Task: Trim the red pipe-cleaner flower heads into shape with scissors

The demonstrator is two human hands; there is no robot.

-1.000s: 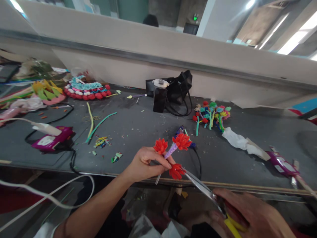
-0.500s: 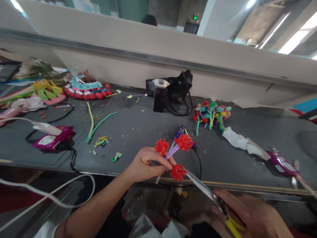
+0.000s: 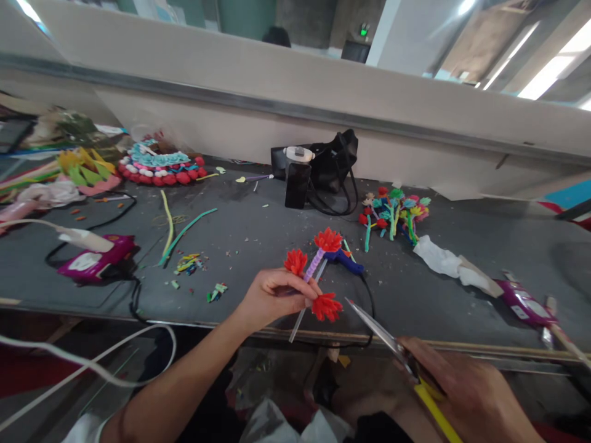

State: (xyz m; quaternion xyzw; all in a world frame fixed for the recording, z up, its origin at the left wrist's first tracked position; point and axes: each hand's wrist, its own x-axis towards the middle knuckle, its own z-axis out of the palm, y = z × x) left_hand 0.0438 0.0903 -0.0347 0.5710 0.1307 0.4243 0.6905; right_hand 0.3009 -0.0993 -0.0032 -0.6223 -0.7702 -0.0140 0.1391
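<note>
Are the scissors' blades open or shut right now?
Shut, or nearly: the scissors in the right hand show one narrow strip ending in a single tip, clear of the red flowers.

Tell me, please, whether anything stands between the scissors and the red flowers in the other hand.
Nothing visible does. The scissors in the right hand point at the red flowers held in the left hand, a bare gap between blade tip and lowest bloom.
</note>
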